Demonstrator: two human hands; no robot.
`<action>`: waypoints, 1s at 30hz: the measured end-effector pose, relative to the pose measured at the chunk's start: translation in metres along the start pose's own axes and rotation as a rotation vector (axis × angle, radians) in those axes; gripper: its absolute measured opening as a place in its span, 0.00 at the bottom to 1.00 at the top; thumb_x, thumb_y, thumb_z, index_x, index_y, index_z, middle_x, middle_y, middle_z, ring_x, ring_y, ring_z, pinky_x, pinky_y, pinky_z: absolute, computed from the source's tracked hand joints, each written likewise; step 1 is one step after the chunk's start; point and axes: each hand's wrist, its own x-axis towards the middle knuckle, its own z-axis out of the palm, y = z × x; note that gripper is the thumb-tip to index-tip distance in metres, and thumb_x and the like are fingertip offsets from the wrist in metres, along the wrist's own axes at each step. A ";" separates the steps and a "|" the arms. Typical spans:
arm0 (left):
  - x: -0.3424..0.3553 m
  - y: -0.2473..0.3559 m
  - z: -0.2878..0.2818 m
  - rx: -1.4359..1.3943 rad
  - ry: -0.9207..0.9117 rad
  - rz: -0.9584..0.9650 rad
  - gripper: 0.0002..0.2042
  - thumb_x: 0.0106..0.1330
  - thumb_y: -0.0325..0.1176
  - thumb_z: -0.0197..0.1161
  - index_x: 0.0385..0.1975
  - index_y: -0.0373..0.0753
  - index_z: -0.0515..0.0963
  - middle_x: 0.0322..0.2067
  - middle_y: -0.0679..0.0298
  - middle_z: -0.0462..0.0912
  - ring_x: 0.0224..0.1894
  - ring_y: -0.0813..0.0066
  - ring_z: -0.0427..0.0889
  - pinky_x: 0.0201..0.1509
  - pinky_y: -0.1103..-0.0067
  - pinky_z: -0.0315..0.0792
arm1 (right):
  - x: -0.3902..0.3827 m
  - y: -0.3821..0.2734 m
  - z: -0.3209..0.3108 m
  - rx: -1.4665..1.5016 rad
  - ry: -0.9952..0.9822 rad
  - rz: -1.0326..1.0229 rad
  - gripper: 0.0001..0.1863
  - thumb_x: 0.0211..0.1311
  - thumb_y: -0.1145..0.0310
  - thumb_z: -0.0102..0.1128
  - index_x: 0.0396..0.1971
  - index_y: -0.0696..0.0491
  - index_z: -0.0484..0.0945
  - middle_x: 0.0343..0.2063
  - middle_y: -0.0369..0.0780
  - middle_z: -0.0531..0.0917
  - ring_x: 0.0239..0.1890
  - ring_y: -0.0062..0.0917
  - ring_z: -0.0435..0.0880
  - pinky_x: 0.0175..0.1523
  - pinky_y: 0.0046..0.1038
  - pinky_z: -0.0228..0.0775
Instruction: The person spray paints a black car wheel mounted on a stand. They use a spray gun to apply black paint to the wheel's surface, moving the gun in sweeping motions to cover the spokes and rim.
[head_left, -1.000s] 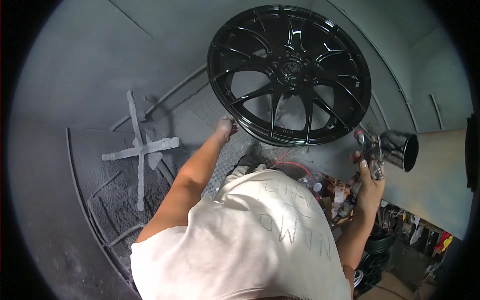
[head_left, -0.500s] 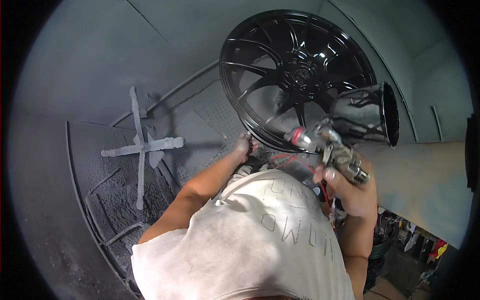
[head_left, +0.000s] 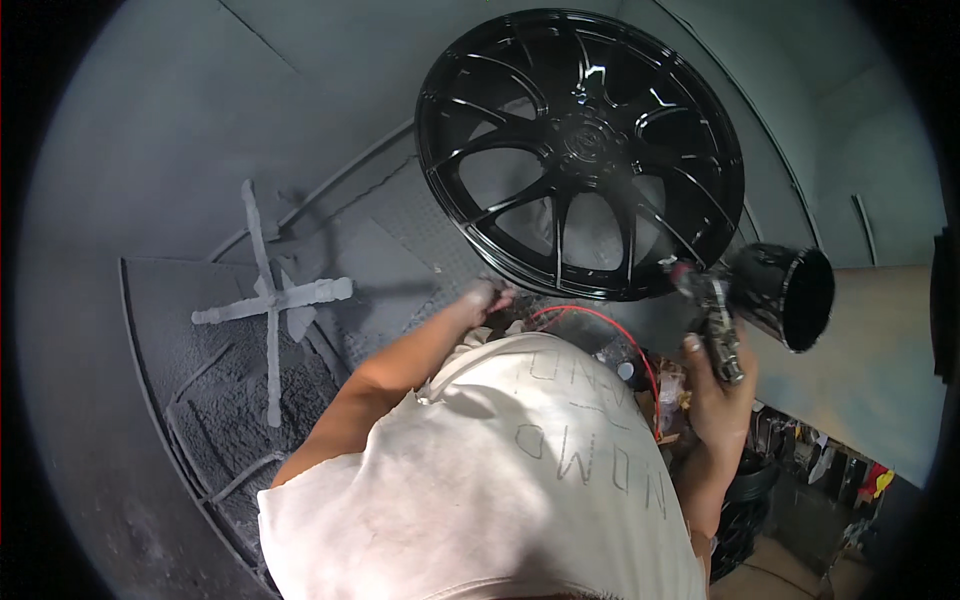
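A glossy black multi-spoke wheel fills the upper middle, its face toward me. My right hand is closed around the handle of a metal spray gun at the wheel's lower right. The gun's nozzle end is close to the wheel's rim. A black paint-streaked cup is attached to the gun, tilted to the right. Just below the wheel's lower left edge is my left hand, its fingers curled. What it grips, if anything, is hidden.
A grey-coated cross-shaped stand is at the left, beside rough dark matting. A red hose arcs beneath the wheel. Grey walls surround me; a pale panel is at the right. Assorted items hang at the lower right.
The spray gun in my right hand has moved right and swung more upright, its cup now lower. The wheel appears turned slightly and shifted left in view. My left hand stays near the rim.
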 end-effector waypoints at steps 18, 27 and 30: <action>0.033 0.006 -0.020 -0.154 0.136 0.097 0.06 0.76 0.27 0.46 0.48 0.44 0.68 0.39 0.62 0.78 0.37 0.72 0.79 0.42 0.75 0.79 | -0.039 0.013 -0.004 0.293 -0.469 -0.021 0.26 0.58 0.75 0.68 0.56 0.65 0.75 0.38 0.40 0.85 0.41 0.21 0.82 0.50 0.24 0.72; -0.010 -0.011 0.009 0.113 -0.166 -0.042 0.04 0.76 0.31 0.52 0.44 0.40 0.71 0.44 0.59 0.82 0.44 0.69 0.84 0.46 0.76 0.80 | -0.029 0.042 -0.013 -0.006 -0.067 -0.077 0.25 0.62 0.66 0.67 0.55 0.64 0.75 0.33 0.42 0.84 0.37 0.25 0.82 0.49 0.28 0.72; 0.002 -0.003 -0.004 0.010 -0.138 0.007 0.03 0.76 0.30 0.51 0.41 0.40 0.71 0.41 0.61 0.82 0.40 0.70 0.84 0.41 0.77 0.80 | -0.024 0.053 -0.032 -0.033 0.120 -0.054 0.23 0.66 0.69 0.64 0.57 0.63 0.73 0.30 0.38 0.81 0.32 0.20 0.79 0.39 0.23 0.71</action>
